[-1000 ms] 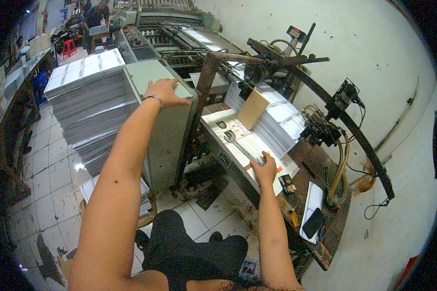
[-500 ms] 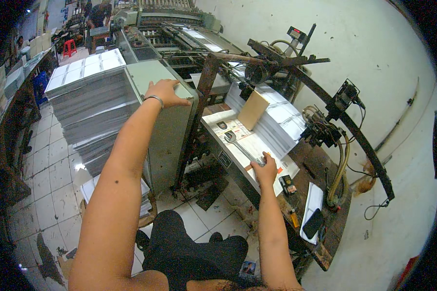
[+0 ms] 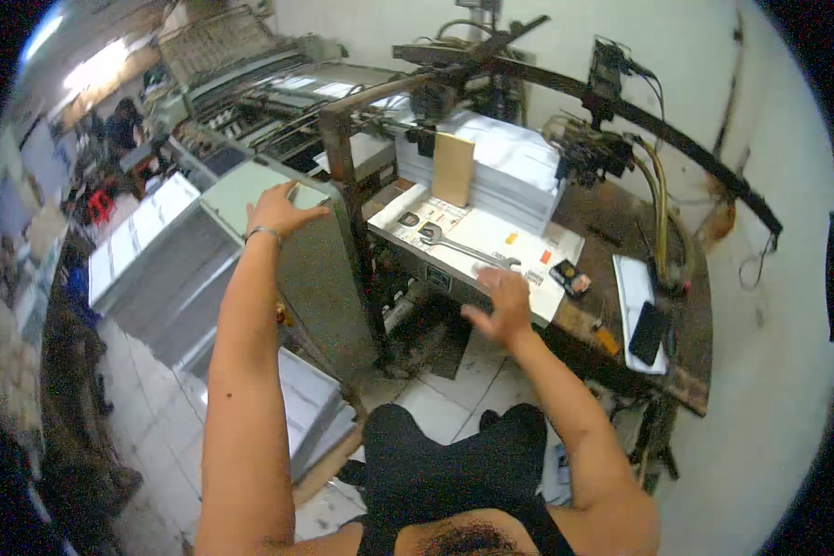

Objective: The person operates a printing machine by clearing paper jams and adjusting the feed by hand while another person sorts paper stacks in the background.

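My left hand rests with fingers spread on the top edge of a pale green machine cabinet, holding nothing. In front of the table edge, my right hand is raised with its fingers apart and nothing in them. Just beyond its fingertips, a steel wrench lies on a white printed sheet. Behind the wrench stands a tan block, upright against a tall stack of white paper. Small orange pieces and a dark small box lie right of the wrench.
A tall printed-paper stack stands left of the cabinet, with a lower stack nearer me. A phone lies on white paper at right. Above the table curves a dark metal arm with hoses. Another person is far left.
My right hand has let go of the wrench and drawn back from it, opening. My left hand stays on the cabinet. The whole view has shifted, with my head turning.
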